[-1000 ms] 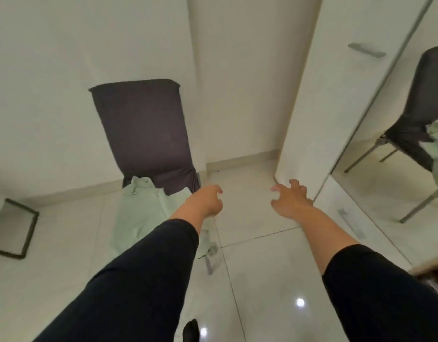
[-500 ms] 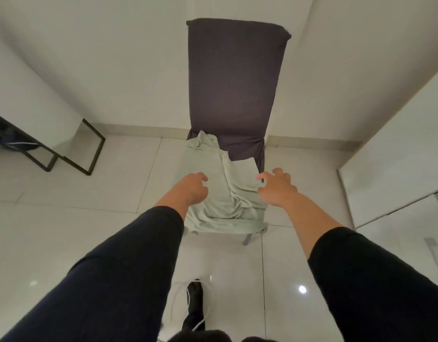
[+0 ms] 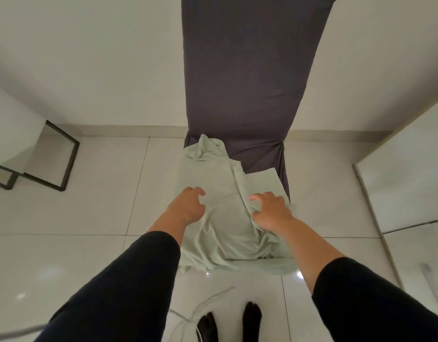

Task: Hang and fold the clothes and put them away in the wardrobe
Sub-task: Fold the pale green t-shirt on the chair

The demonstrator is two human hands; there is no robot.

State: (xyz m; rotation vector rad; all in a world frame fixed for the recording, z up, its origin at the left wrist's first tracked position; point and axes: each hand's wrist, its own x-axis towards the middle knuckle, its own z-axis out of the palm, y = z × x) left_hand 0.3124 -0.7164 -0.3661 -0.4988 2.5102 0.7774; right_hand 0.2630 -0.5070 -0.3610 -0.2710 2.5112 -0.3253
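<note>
In the head view, your right hand (image 3: 271, 213) curls its fingers into a fold of the pale green garment (image 3: 220, 193), gripping it; your left hand (image 3: 186, 206) hovers loosely curled and empty at its left side. The garment lies mid-frame on the dark-covered chair (image 3: 250, 70), long axis running away from you, directly beneath both hands. No writing is readable.

A room in a home; glossy white floor tiles (image 3: 72, 255); plain white walls (image 3: 89, 58); a fabric-covered chair (image 3: 250, 70) holding laundry (image 3: 220, 188); white wardrobe doors (image 3: 410, 181) at right.
</note>
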